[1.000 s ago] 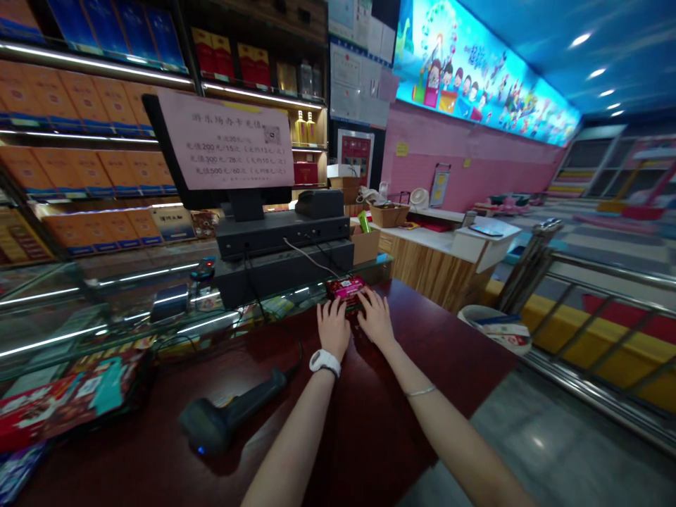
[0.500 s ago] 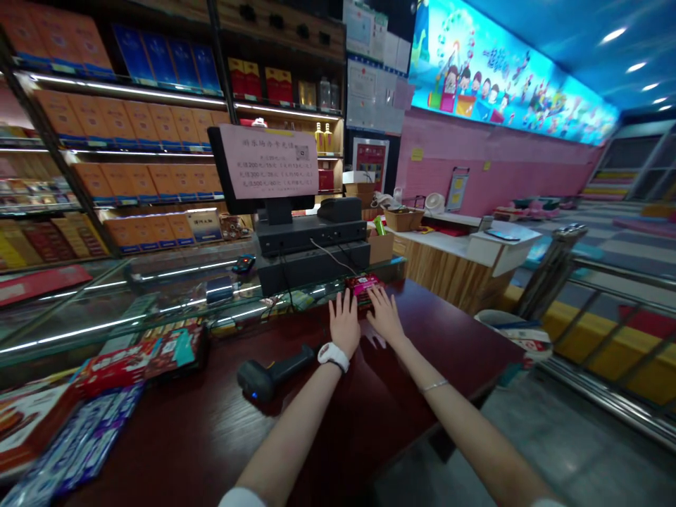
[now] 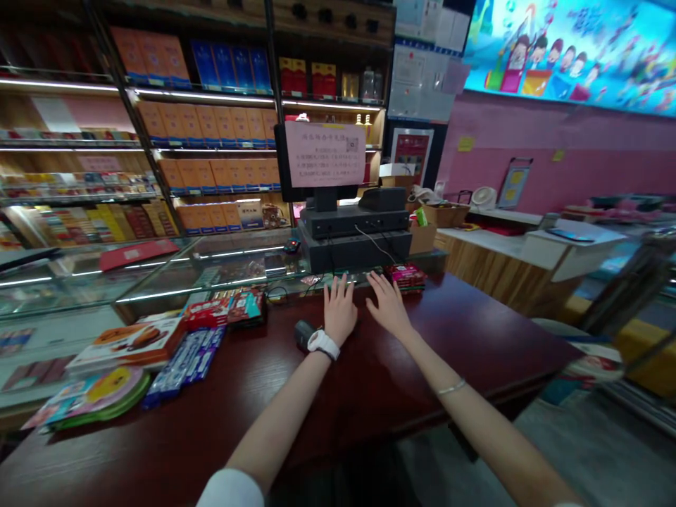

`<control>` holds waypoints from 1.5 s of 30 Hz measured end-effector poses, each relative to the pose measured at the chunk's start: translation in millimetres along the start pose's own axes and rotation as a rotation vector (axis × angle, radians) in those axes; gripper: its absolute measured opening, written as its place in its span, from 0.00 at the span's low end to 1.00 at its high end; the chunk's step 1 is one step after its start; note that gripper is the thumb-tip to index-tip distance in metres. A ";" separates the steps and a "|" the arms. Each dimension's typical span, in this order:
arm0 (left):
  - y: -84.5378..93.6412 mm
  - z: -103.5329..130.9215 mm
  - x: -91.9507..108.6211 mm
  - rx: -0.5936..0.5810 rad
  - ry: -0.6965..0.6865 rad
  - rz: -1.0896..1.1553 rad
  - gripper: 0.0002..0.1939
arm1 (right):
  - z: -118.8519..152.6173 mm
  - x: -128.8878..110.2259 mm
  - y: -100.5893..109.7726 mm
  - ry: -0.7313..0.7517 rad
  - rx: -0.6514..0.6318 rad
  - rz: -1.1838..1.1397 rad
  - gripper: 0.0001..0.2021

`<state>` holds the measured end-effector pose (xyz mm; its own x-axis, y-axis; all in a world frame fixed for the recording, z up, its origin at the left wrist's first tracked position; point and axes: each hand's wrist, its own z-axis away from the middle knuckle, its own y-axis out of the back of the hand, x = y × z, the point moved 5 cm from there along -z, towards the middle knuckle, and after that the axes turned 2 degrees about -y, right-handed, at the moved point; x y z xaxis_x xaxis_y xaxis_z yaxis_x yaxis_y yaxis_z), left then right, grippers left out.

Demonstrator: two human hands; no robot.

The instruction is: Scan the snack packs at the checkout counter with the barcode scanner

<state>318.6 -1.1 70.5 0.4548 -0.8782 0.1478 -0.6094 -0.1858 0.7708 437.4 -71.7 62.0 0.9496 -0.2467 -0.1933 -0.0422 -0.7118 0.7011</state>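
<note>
My left hand [image 3: 339, 310] reaches over the dark red table with fingers spread. Its wrist, with a white watch [image 3: 323, 343], covers most of a black handheld barcode scanner [image 3: 303, 334]; whether the palm touches the scanner is hidden. My right hand [image 3: 389, 306] lies open beside it, palm down, holding nothing. Just beyond the right hand is a small stack of red and pink snack packets [image 3: 408, 276], at the table's far edge; the fingers appear just left of it.
A cash register [image 3: 353, 236] with a sign-covered screen [image 3: 324, 155] stands behind a glass counter [image 3: 211, 271]. At left lie blue-and-white packets [image 3: 187, 362], a boxed snack [image 3: 137, 341], round colourful packages [image 3: 100, 398] and red packets [image 3: 208, 310]. A bin [image 3: 581, 359] stands right.
My view has turned left. Both hands have shifted left on the table, the right one away from the red packets, the left one closer over the scanner.
</note>
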 end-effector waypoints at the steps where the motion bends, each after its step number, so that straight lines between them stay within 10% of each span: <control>1: 5.3 4.7 -8.5 0.016 0.006 0.002 0.28 | -0.1 -10.1 -1.9 0.013 -0.001 -0.025 0.29; 26: 68.6 108.6 -238.0 0.270 0.385 -0.121 0.13 | -17.1 -240.0 -110.4 0.175 -0.273 -0.478 0.27; 45: 56.5 124.4 -267.2 0.176 0.646 -0.024 0.22 | -6.2 -249.7 -206.0 0.005 -0.286 -0.535 0.26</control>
<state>81.8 168.3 -2.5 0.7340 -0.4424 0.5154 -0.6659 -0.3191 0.6744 210.9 140.6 -29.8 0.8177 0.1004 -0.5668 0.5257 -0.5313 0.6643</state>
